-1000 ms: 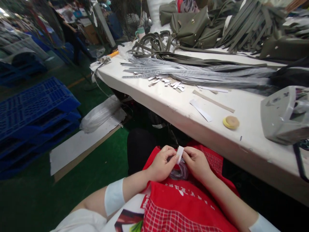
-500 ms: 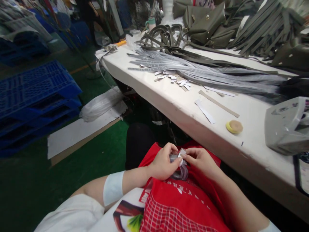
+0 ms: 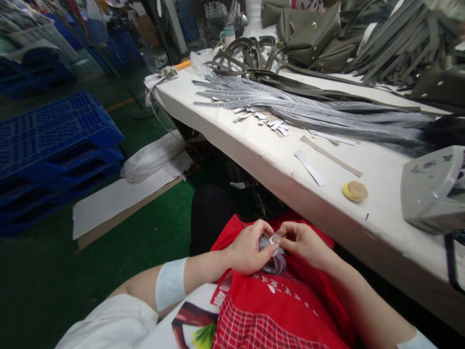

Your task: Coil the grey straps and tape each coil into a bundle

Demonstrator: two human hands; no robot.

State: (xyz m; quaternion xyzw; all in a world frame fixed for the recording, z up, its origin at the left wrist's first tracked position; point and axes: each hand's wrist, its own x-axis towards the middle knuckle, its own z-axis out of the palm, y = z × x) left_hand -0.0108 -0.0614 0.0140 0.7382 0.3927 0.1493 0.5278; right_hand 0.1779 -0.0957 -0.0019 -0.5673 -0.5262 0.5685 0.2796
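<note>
Over the red apron (image 3: 286, 295) in my lap, both hands work close together. My left hand (image 3: 249, 247) is closed around a coiled strap in clear plastic (image 3: 275, 264), its loops hanging below the fingers. A small white paper strip (image 3: 275, 238) lies against the coil, with my left thumb pressing on its lower part. My right hand (image 3: 300, 242) pinches the upper end of that strip between thumb and fingertips. Part of the coil is hidden behind my left fingers.
On the white table (image 3: 269, 160) are plastic-wrapped straps (image 3: 290, 104), small paper pieces (image 3: 278, 125), a yellow tape roll (image 3: 355, 191) and a grey-white plastic container (image 3: 432, 189). Dark green bags (image 3: 308, 34) lie behind. Blue pallets (image 3: 58, 150) and a cardboard sheet (image 3: 119, 203) are at left.
The paper strip's upper end now sits lower and is more covered by my right fingers. Both hands stay nearly in place. The person standing in the background has left the view.
</note>
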